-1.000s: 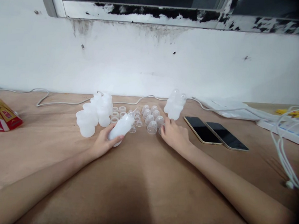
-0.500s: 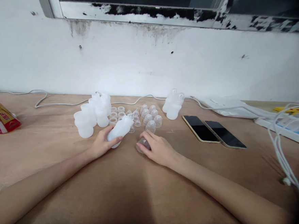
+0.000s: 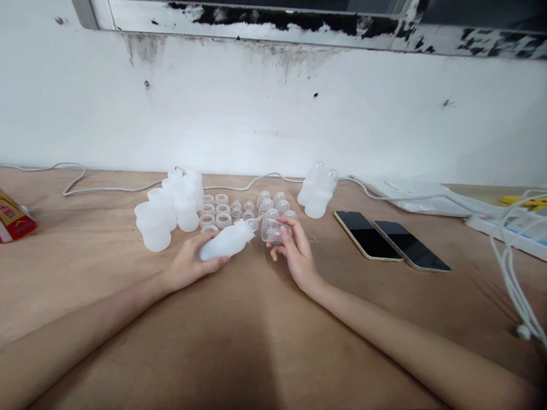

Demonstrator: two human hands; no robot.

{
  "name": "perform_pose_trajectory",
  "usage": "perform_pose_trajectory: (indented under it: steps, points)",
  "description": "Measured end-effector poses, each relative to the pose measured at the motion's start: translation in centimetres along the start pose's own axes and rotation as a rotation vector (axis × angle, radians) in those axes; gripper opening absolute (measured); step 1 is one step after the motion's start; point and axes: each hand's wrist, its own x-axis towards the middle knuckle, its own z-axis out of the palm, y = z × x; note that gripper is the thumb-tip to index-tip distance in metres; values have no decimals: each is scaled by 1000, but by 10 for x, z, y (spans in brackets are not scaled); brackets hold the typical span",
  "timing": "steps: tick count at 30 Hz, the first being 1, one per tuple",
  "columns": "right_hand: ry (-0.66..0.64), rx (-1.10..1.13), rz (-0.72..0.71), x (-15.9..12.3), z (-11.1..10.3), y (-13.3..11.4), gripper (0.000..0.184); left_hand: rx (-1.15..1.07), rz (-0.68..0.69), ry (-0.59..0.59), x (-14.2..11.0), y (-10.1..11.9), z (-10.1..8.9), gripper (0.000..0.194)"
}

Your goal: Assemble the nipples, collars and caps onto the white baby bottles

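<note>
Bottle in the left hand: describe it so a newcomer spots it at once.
On the brown table, left of the clear domed caps, find the left hand. It grips a frosted white bottle. Unlike the standing bottles, this one is tilted, its clear tip pointing right.

Held bottle: translucent white plastic, matt, smooth
Domed cap, just right of the held bottle: clear plastic, glossy
Tabletop, below the held bottle: brown wood-like board, matt
Phones, far right of the held bottle: glassy black screens, glossy
Wall, behind the held bottle: white paint, matt, blotchy
</note>
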Motion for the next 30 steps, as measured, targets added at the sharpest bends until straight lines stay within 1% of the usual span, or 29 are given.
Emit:
perform_pose_trajectory:
  steps: [3,6,8,13,17,20,22,24,28,30]
  points:
    - [-25,-1,-52,-1,1,-1,24,44,38,0,-1,0,0,38]
    - [-118,-7,-75,-2,2,-4,27,96,107,-7,-2,0,1,39]
    - [-174,-21,-60,-2,2,-5,26,112,132,-15,-3,0,1,40]
    - [-215,-28,-6,0,0,-5,27,108,146,-24,-3,-1,0,35]
    - [-294,-52,20,-1,0,-7,28,75,129,-64,-3,-2,-3,30]
    - [-341,-80,19,-4,-1,-10,28,14,72,-102,-2,-1,-4,29]
    - [-350,-96,8,-6,-1,-12,28,-76,3,-140,-1,1,-5,29]
    - [-358,-104,-8,-8,-1,-13,27,-223,-95,-196,-1,4,-6,28]
    - [-344,-61,-1,-7,1,-15,27,-566,-342,-358,0,12,-6,26]
    - [-326,4,24,-6,3,-15,30,-696,-401,-407,0,16,-5,26]
